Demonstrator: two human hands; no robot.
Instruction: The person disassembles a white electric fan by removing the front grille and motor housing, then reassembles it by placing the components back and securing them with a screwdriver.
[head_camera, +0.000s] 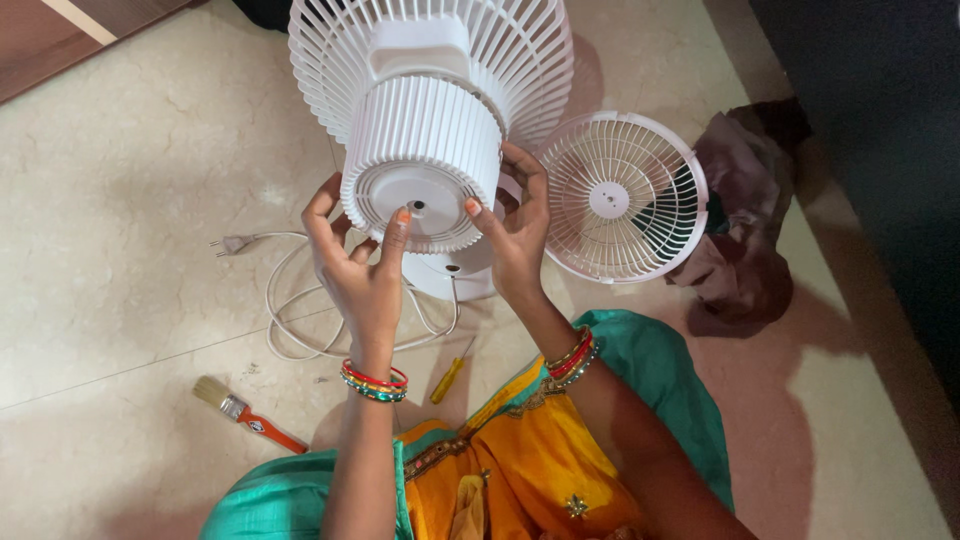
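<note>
A white table fan stands on the floor with its ribbed round motor housing (425, 150) facing me and its rear grille (325, 50) behind it. My left hand (358, 272) rests on the housing's lower left rim, thumb tip beside the small centre hole (417, 209). On the lower right side, my right hand (515, 232) grips the housing with fingers curled round its edge. The detached white front grille (622, 195) lies on the floor just right of my right hand.
The fan's white cord (290, 300) and plug (230, 243) coil on the tile floor at left. A yellow-handled screwdriver (450, 376) and a paintbrush with an orange handle (248, 413) lie near my knees. A dark brown cloth (745, 240) sits at right.
</note>
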